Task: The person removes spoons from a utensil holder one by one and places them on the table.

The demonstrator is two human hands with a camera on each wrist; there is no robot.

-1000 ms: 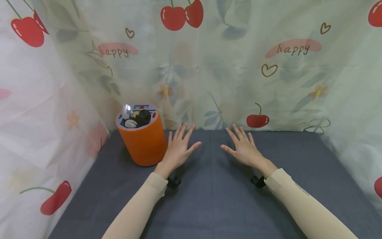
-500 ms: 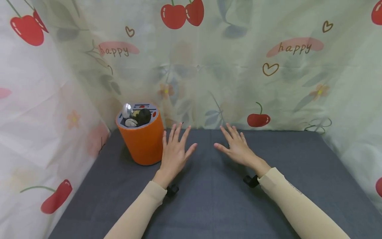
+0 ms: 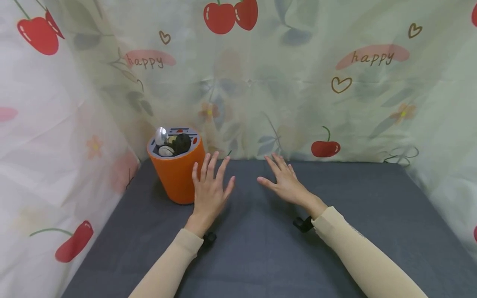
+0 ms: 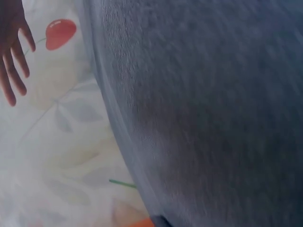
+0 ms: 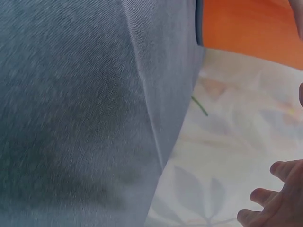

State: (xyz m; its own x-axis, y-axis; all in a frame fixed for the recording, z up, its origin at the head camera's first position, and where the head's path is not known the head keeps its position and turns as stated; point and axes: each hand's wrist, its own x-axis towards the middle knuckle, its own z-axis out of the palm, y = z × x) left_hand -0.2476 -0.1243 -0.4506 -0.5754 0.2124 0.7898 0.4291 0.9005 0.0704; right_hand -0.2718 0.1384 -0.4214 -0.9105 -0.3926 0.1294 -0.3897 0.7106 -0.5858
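Note:
An orange cylindrical container (image 3: 173,178) stands at the back left of the table in the head view. From its top show a shiny spoon bowl (image 3: 161,136), a dark rounded piece (image 3: 181,143) and a smaller silvery rounded end (image 3: 166,151); their lower parts are hidden inside. My left hand (image 3: 208,192), fingers spread and holding nothing, overlaps the container's right side. Across from it, my right hand (image 3: 288,186) has its fingers extended, also with nothing in it. Part of the container's orange wall (image 5: 251,28) appears in the right wrist view.
A dark grey cloth (image 3: 253,256) covers the table. Pale curtains (image 3: 246,95) printed with cherries, leaves and "happy" hang behind and at both sides. Each wrist carries a small black camera, such as the right one (image 3: 302,224).
Both hands have moved to the left, the left one coming to overlap the orange container. The container and its contents stay in place, while the head view shifts slightly.

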